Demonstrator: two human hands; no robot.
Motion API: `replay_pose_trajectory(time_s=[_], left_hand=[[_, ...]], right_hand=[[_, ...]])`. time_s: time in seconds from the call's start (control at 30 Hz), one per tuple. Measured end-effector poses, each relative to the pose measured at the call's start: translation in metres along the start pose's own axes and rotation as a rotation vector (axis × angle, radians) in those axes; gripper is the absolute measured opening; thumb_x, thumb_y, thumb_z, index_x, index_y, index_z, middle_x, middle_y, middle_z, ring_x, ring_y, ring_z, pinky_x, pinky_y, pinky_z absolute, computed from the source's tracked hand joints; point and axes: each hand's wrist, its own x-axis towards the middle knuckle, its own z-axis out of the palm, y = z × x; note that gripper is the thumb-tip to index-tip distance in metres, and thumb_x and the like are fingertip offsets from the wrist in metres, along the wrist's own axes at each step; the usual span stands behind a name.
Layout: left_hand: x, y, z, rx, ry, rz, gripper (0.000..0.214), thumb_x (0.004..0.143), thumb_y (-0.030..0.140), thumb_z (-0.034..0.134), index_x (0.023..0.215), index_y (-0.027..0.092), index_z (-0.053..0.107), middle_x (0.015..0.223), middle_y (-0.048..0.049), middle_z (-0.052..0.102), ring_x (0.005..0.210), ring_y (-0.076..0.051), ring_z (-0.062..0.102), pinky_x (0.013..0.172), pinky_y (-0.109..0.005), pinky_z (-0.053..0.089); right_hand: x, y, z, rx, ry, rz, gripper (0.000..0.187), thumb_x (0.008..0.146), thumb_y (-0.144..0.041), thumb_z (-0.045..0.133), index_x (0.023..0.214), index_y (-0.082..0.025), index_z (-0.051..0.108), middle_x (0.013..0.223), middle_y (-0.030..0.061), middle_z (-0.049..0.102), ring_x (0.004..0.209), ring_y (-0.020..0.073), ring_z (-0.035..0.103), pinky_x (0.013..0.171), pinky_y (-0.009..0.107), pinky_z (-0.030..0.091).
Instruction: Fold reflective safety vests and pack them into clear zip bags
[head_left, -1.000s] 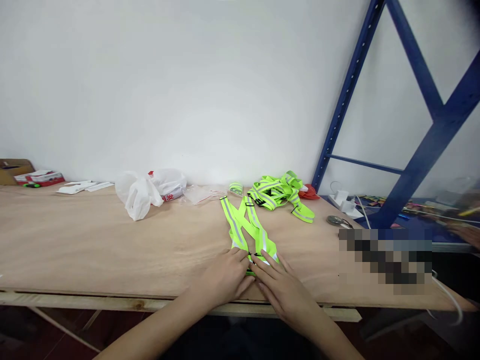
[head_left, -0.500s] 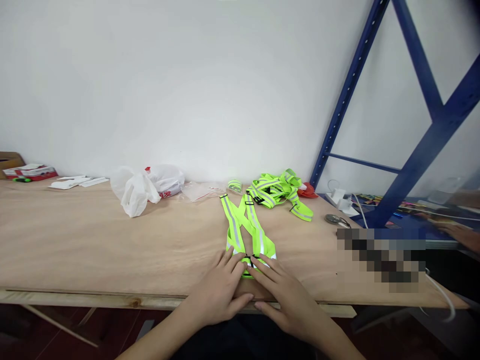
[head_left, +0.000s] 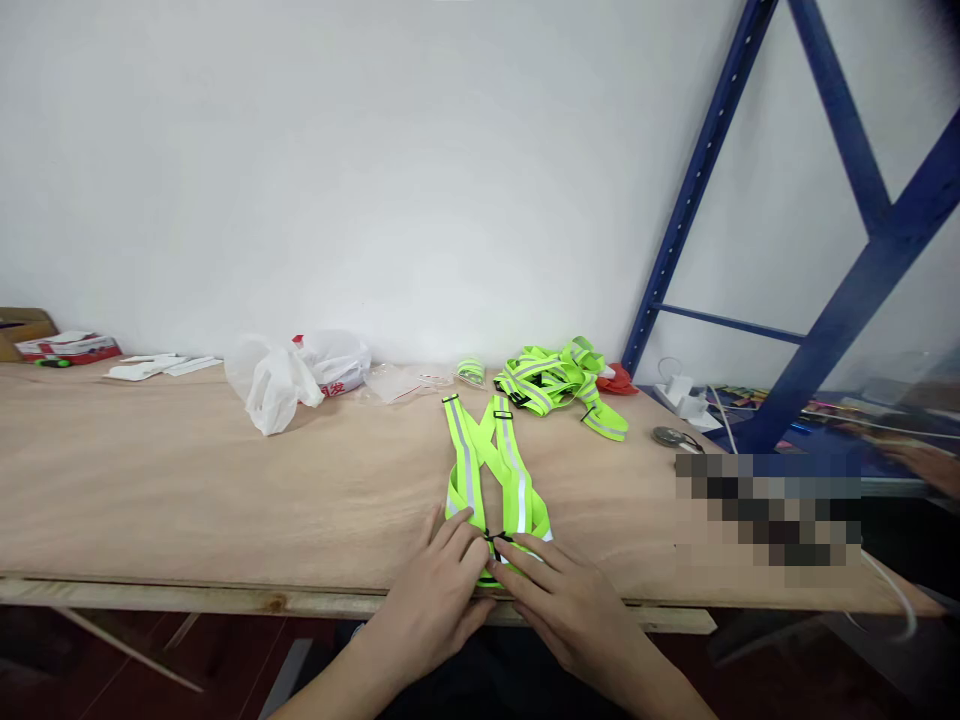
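A fluorescent yellow-green reflective harness vest [head_left: 519,480] lies on the table in front of me. Its silver-striped straps cross at the upper part, with black buckles at the far ends. My left hand [head_left: 439,590] rests over the lower left of the vest, fingers laid on the straps beside a black fitting. From the other side, my right hand [head_left: 566,600] has its outstretched fingers on the lower right part. Both thumbs are near the table's front edge. Part of the vest's lower end is hidden under my fingers.
Behind the vest are a heap of similar reflective straps [head_left: 551,378], a small packed roll [head_left: 470,372] and clear plastic packaging [head_left: 401,381]. White plastic bags [head_left: 274,385] lie to the left. A blue metal frame [head_left: 694,190] rises at the right. Another person's hand [head_left: 926,465] shows blurred there.
The vest has slid a little toward me and the front edge, its lower end most. My hands have moved back with it, and my thumbs are drawn in closer.
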Motion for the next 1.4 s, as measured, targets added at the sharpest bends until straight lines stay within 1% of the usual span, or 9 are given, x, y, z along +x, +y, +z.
replay_pose_trajectory(time_s=[0.13, 0.27, 0.5, 0.6, 0.7, 0.97, 1.07, 1.27, 1.4], left_hand=[[-0.002, -0.001, 0.002, -0.001, 0.052, 0.053, 0.024, 0.087, 0.015, 0.063, 0.103, 0.022, 0.048, 0.111, -0.0034, 0.064, 0.124, -0.027, 0.055, 0.120, -0.056, 0.026], [-0.002, -0.002, 0.003, -0.014, 0.106, 0.090, 0.018, 0.086, 0.014, 0.061, 0.097, 0.022, 0.048, 0.102, -0.0022, 0.064, 0.110, -0.023, 0.061, 0.120, -0.053, 0.028], [0.001, -0.006, 0.006, -0.079, 0.212, 0.127, 0.014, 0.088, 0.014, 0.058, 0.099, 0.021, 0.052, 0.101, -0.0029, 0.068, 0.101, -0.022, 0.064, 0.115, -0.049, 0.036], [0.003, -0.007, 0.006, -0.145, 0.173, 0.084, 0.011, 0.091, 0.019, 0.057, 0.101, 0.021, 0.054, 0.102, -0.0055, 0.069, 0.097, -0.023, 0.066, 0.096, -0.038, 0.051], [0.007, -0.008, 0.003, -0.222, 0.116, 0.005, 0.012, 0.094, 0.026, 0.056, 0.105, 0.021, 0.057, 0.101, -0.0060, 0.070, 0.092, -0.023, 0.067, 0.077, -0.031, 0.052], [0.030, -0.018, -0.004, -0.268, 0.074, -0.167, 0.022, 0.099, 0.036, 0.053, 0.114, 0.024, 0.063, 0.101, -0.0042, 0.074, 0.090, -0.025, 0.071, 0.072, -0.029, 0.048], [0.042, -0.021, -0.003, -0.215, 0.045, -0.228, 0.026, 0.100, 0.038, 0.050, 0.118, 0.025, 0.064, 0.099, -0.0043, 0.076, 0.088, -0.027, 0.072, 0.071, -0.030, 0.047], [0.056, -0.013, -0.003, -0.043, 0.024, -0.388, 0.032, 0.100, 0.035, 0.050, 0.127, 0.022, 0.063, 0.103, -0.0097, 0.075, 0.097, -0.029, 0.071, 0.077, -0.033, 0.050], [0.061, -0.005, -0.006, 0.000, -0.034, -0.432, 0.035, 0.102, 0.032, 0.047, 0.132, 0.020, 0.061, 0.111, -0.0115, 0.073, 0.106, -0.029, 0.067, 0.085, -0.036, 0.051]], right_hand=[[-0.001, -0.001, -0.001, -0.018, 0.073, -0.031, 0.045, 0.093, -0.010, 0.053, 0.136, -0.022, 0.059, 0.130, 0.0071, 0.069, 0.114, 0.0238, 0.064, 0.094, 0.039, 0.055], [0.002, -0.002, -0.006, 0.035, 0.060, -0.033, 0.044, 0.094, -0.012, 0.053, 0.136, -0.022, 0.060, 0.127, 0.0070, 0.070, 0.109, 0.0219, 0.063, 0.092, 0.036, 0.056], [0.006, -0.001, -0.012, 0.077, 0.041, -0.022, 0.045, 0.095, -0.012, 0.049, 0.138, -0.022, 0.058, 0.127, 0.0080, 0.070, 0.108, 0.0225, 0.063, 0.090, 0.036, 0.056], [0.005, 0.002, -0.012, 0.120, 0.039, -0.004, 0.045, 0.095, -0.010, 0.045, 0.136, -0.022, 0.059, 0.127, 0.0081, 0.070, 0.110, 0.0228, 0.063, 0.091, 0.036, 0.056], [0.006, 0.007, -0.013, 0.202, 0.026, 0.055, 0.044, 0.096, -0.012, 0.044, 0.137, -0.023, 0.059, 0.127, 0.0080, 0.069, 0.110, 0.0214, 0.063, 0.092, 0.035, 0.056], [0.021, 0.036, -0.006, 0.398, 0.081, 0.154, 0.043, 0.102, -0.022, 0.042, 0.143, -0.026, 0.054, 0.130, 0.0083, 0.067, 0.118, 0.0187, 0.063, 0.100, 0.032, 0.053], [0.024, 0.043, 0.009, 0.312, 0.141, 0.234, 0.042, 0.103, -0.023, 0.038, 0.141, -0.023, 0.056, 0.134, 0.0108, 0.063, 0.122, 0.0197, 0.062, 0.101, 0.032, 0.053], [0.020, 0.046, 0.031, -0.148, 0.137, 0.372, 0.042, 0.101, -0.034, 0.045, 0.139, -0.023, 0.059, 0.125, 0.0140, 0.068, 0.108, 0.0309, 0.067, 0.085, 0.047, 0.059], [0.017, 0.048, 0.034, -0.168, 0.118, 0.398, 0.043, 0.103, -0.037, 0.043, 0.139, -0.021, 0.059, 0.126, 0.0142, 0.068, 0.106, 0.0262, 0.069, 0.081, 0.038, 0.061]])
